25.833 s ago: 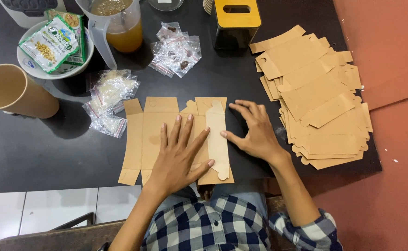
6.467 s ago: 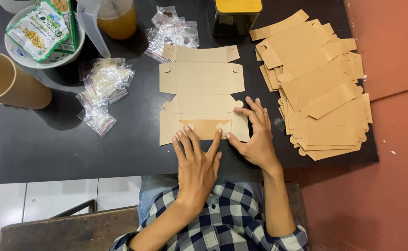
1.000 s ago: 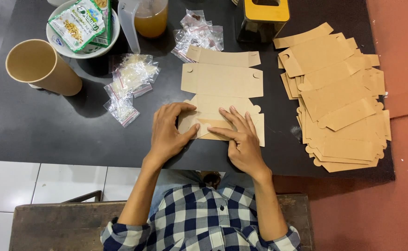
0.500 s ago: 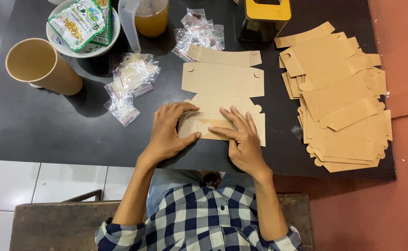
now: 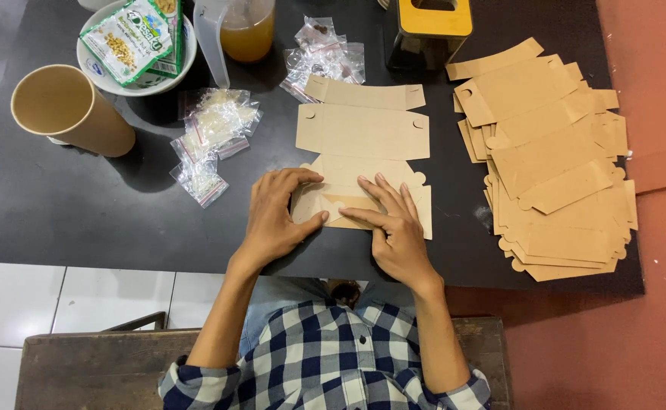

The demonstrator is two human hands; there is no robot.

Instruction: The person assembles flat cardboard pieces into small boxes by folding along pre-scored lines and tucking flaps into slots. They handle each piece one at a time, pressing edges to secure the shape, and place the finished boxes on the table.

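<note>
Box blank centre on table — cup left, blank stack right.

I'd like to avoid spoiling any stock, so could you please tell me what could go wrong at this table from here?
1. The left hand and right hand press only the near flaps of the flat kraft box blank; the far end lies free and could swing, skewing the crease.
2. The jug of amber liquid stands close behind the blank; a spill might soak it and the stack of blanks.
</note>
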